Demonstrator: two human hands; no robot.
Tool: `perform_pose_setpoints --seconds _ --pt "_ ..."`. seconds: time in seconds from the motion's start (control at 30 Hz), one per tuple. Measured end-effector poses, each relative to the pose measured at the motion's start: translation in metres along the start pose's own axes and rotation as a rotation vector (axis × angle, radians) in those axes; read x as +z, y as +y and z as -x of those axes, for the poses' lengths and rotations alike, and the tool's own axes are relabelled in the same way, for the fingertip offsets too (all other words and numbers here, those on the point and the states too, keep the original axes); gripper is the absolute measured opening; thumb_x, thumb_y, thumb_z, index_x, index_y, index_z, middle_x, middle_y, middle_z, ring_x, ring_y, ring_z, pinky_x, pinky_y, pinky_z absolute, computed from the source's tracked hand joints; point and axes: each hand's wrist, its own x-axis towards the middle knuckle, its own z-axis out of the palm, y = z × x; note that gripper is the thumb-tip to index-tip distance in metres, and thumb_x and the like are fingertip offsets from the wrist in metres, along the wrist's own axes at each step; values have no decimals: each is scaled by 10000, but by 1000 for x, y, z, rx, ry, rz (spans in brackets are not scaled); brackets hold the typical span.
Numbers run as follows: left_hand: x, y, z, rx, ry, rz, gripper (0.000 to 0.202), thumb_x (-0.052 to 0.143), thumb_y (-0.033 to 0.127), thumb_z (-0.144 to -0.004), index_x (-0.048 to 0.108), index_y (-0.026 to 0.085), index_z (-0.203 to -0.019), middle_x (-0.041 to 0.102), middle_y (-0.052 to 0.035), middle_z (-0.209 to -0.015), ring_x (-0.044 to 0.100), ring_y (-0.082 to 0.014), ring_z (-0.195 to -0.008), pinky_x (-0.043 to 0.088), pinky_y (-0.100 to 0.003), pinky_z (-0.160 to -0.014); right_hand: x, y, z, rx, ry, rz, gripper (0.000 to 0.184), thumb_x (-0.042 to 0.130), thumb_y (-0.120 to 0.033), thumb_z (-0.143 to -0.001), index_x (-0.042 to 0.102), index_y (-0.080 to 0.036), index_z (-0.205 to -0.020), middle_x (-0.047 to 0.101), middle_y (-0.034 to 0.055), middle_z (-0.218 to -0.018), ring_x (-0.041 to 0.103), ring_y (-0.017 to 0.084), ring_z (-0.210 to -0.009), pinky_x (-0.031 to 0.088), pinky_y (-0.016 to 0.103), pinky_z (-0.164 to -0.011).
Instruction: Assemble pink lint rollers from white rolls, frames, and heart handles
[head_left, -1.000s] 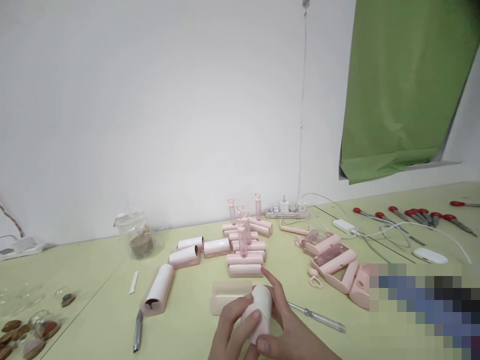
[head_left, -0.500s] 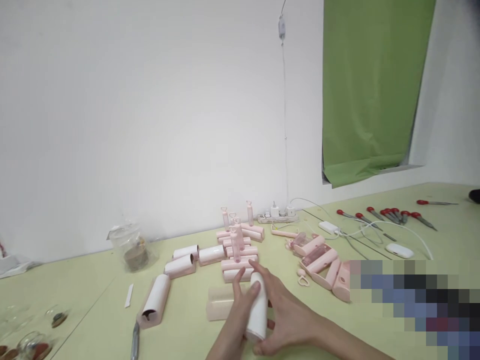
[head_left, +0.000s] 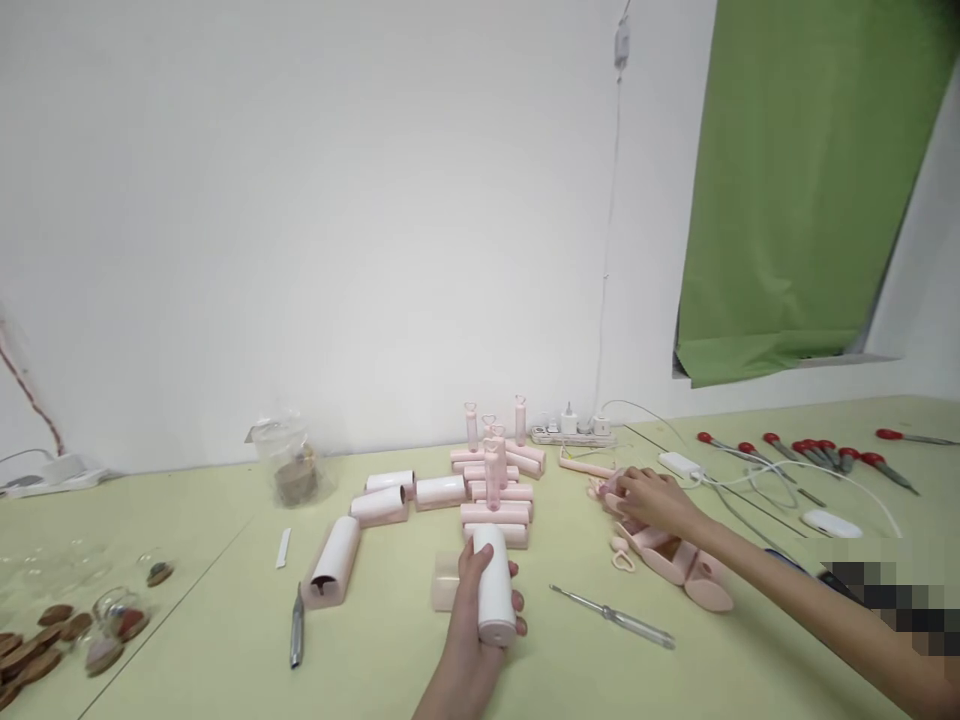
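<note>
A white cylinder (head_left: 495, 590), perhaps a small bottle-shaped shell, is wrapped in the fingers of my left hand (head_left: 472, 605), tilted with its round end toward me. My right hand (head_left: 651, 500) reaches over the pink plastic parts (head_left: 679, 565) on the right, its fingers curled down among them; what the fingertips hold is hidden. Beside those parts lies a pink heart-shaped loop (head_left: 622, 557). A screwdriver with a clear handle (head_left: 634, 625) rests on the table between my hands. Behind my left hand are a translucent block (head_left: 444, 582) and stacked pink cylinders (head_left: 495, 514).
White-and-pink shells (head_left: 336, 560) and a metal pen-like tool (head_left: 297, 630) lie left. A plastic bag (head_left: 292, 470) sits near the wall. Red-handled tools (head_left: 817, 450), cables and a power strip (head_left: 574, 437) are at the back right. Wooden discs (head_left: 37, 650) and clear domes lie far left.
My right hand has left the white cylinder and moved right to the pink parts. The cylinder stays in my left hand. The view has turned slightly left, and the screwdriver now shows.
</note>
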Motion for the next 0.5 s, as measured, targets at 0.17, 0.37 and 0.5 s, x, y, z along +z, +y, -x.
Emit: perform_pose_setpoints --seconds 0.17,0.37,0.5 --pt "-4 8 0 82 -20 -14 438 560 392 -736 365 260 -1105 537 18 -708 481 -64 -434 364 -164 -377 -18 -14 -11 57 152 -32 156 415 -309 -729 463 -184 -649 541 98 -688 514 276 -755 339 406 -716" --pt "-5 14 -4 108 49 -19 374 542 375 -744 394 218 -1049 520 24 -673 475 -72 -408 380 -185 -363 -35 -60 25 188 309 -279 415 296 -536 -799 344 -164 -975 512 96 -850 531 228 -725 425 327 -599" --pt "-3 11 -3 102 41 -31 361 540 342 -756 381 215 -1054 543 12 -682 548 -111 -488 477 -259 -480 -11 -104 70 -10 -107 -785 392 245 -557 -824 431 -218 -760 510 23 -752 516 193 -690 437 314 -615"
